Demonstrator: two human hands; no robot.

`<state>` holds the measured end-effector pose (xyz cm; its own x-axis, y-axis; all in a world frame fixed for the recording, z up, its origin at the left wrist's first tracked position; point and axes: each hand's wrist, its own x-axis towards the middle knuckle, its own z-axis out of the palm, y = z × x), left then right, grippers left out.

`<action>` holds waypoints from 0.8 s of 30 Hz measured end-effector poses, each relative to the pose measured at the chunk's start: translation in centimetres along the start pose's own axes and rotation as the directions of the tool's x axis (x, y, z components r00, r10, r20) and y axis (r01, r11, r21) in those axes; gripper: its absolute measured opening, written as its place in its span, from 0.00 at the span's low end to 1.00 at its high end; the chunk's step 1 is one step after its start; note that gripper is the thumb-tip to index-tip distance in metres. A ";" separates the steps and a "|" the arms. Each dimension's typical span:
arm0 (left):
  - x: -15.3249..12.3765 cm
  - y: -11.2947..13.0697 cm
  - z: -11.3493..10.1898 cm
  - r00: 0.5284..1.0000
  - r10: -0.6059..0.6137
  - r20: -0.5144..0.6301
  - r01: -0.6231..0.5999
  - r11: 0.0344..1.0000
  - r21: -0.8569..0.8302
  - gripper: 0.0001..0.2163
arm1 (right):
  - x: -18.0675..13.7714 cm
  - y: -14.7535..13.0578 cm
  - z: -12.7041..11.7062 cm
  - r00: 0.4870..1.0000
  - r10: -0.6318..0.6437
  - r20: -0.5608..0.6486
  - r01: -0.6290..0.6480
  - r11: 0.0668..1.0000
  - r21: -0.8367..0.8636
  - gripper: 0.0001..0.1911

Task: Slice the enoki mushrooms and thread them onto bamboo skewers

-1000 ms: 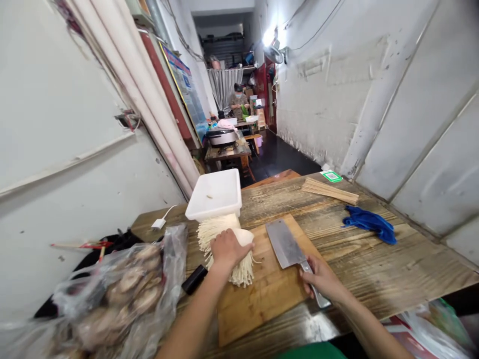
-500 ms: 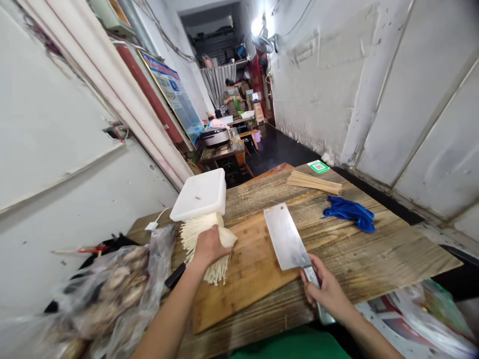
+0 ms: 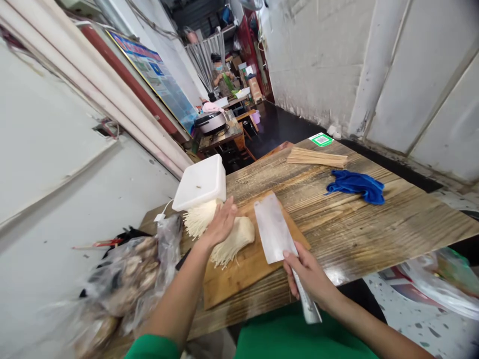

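- On the cutting board, toward its left side, lies the nearer enoki bundle, its long axis running from loose strands at near left to a solid root end at far right.
- Just left of that bundle is the left hand, fingers straight and together, clasping nothing; whether its edge touches the strands is hard to tell from this angle.
- Right of the root end, a narrow gap away, is the cleaver, blade reaching far and slightly left; the right hand wraps its handle, thumb near the blade's heel.
- So the nearer bundle sits between left hand and blade, with the left hand closer.
- Beyond the left hand, the farther enoki bundle lies against the white plastic bin.
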<state>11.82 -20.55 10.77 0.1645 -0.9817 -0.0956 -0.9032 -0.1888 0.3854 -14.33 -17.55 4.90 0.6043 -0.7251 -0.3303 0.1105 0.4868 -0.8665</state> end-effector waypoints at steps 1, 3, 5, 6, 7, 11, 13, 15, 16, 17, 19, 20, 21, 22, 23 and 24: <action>-0.2 0.0 0.4 1.000 -0.004 -0.004 0.004 1.000 -0.008 0.34 | 0.1 0.0 0.5 1.000 0.007 0.005 -0.007 1.000 -0.016 0.19; -1.1 -0.2 1.3 1.000 -0.003 -0.006 0.003 1.000 -0.012 0.33 | 0.3 0.1 1.5 1.000 0.027 0.014 -0.026 0.999 -0.039 0.20; -2.3 -0.5 2.1 0.999 0.034 -0.030 -0.034 0.999 0.024 0.31 | 0.3 0.3 2.2 0.999 0.042 0.018 -0.042 0.998 -0.046 0.18; -2.9 -0.7 2.4 0.997 0.065 -0.037 -0.063 0.996 0.055 0.31 | 0.4 0.5 2.5 0.999 0.051 0.017 -0.050 0.998 -0.048 0.18; -3.5 -0.8 2.6 0.994 0.100 -0.036 -0.097 0.991 0.090 0.30 | 0.4 0.6 2.7 0.998 0.060 0.019 -0.059 0.997 -0.052 0.17; -4.8 -1.1 3.1 0.984 0.175 -0.013 -0.167 0.958 0.231 0.29 | 0.5 1.0 3.0 0.996 0.082 0.039 -0.080 0.995 -0.054 0.15; -5.0 -1.1 3.4 0.982 0.188 -0.018 -0.176 0.945 0.275 0.28 | 0.6 1.1 2.9 0.996 0.076 0.045 -0.074 0.996 -0.052 0.14; -4.9 -1.2 3.8 0.978 0.205 -0.029 -0.186 0.932 0.310 0.28 | 0.7 1.2 2.9 0.996 0.070 0.050 -0.067 0.996 -0.051 0.14; -4.9 -1.2 4.0 0.976 0.214 -0.040 -0.190 0.926 0.328 0.28 | 0.7 1.2 2.8 0.996 0.067 0.053 -0.065 0.997 -0.049 0.14; -4.9 -1.3 4.1 0.973 0.225 -0.052 -0.194 0.919 0.344 0.28 | 0.7 1.3 2.8 0.996 0.065 0.056 -0.062 0.997 -0.048 0.14; -4.9 -1.4 4.4 0.967 0.244 -0.074 -0.201 0.909 0.365 0.28 | 0.7 1.3 2.8 0.996 0.065 0.062 -0.062 0.997 -0.050 0.15; -4.8 -1.5 4.6 0.965 0.251 -0.080 -0.204 0.906 0.371 0.28 | 0.7 1.3 2.8 0.996 0.068 0.066 -0.064 0.997 -0.051 0.15; -4.8 -1.5 4.7 0.963 0.255 -0.086 -0.206 0.904 0.375 0.28 | 0.6 1.3 2.8 0.995 0.072 0.068 -0.069 0.996 -0.054 0.16; -4.8 -1.5 4.7 0.962 0.259 -0.090 -0.208 0.902 0.378 0.28 | 0.6 1.3 2.8 0.995 0.077 0.069 -0.073 0.996 -0.056 0.16; -4.7 -1.6 4.8 0.961 0.261 -0.090 -0.208 0.901 0.381 0.28 | 0.5 1.3 2.8 0.994 0.081 0.068 -0.077 0.995 -0.056 0.16; -4.7 -1.6 4.8 0.961 0.263 -0.089 -0.210 0.898 0.387 0.29 | 0.5 1.3 2.8 0.994 0.083 0.067 -0.080 0.995 -0.055 0.17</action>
<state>10.60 -15.50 6.16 -0.0439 -0.9949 0.0908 -0.9989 0.0451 0.0109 -11.68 -15.90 4.66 0.6627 -0.6478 -0.3758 0.0183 0.5156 -0.8566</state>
